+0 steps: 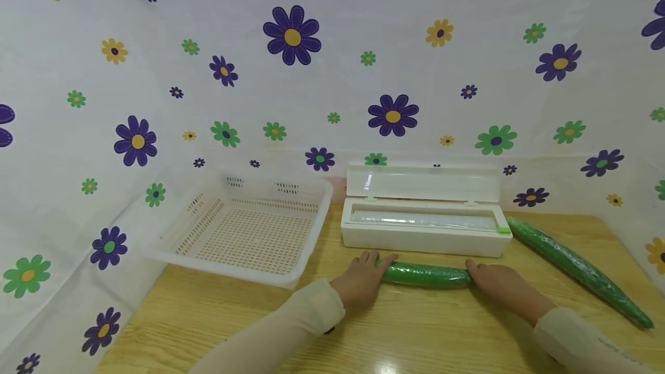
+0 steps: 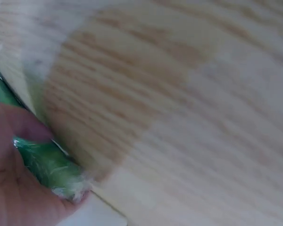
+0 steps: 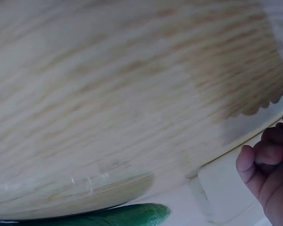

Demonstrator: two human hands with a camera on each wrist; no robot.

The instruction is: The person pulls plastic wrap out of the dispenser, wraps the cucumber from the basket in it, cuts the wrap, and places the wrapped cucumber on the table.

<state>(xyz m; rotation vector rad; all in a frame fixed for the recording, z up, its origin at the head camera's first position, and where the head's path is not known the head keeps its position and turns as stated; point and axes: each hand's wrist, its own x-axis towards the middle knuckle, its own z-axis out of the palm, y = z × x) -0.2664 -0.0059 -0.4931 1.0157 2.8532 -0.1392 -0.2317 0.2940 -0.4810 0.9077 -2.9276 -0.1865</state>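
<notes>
A cucumber (image 1: 426,275) in clear plastic film lies crosswise on the table between both hands. At its left end my left hand (image 1: 360,277) grips it; in the left wrist view, the thumb and a finger close around the cucumber (image 2: 52,165), near bunched film at its tip. My right hand (image 1: 506,287) holds the right end, with curled fingers (image 3: 269,153) at the edge of the right wrist view, where most of the cucumber is out of frame. A second film-wrapped cucumber (image 1: 582,270) lies slantwise to the right, its end (image 3: 127,215) low in the right wrist view.
Behind the hands stands a white film dispenser box (image 1: 426,239), its lid (image 1: 423,183) raised and a roll of clear film (image 1: 423,219) inside. A white perforated basket (image 1: 254,241) sits at the left of the wooden table (image 1: 415,333). A flower-patterned sheet (image 1: 332,74) hangs behind.
</notes>
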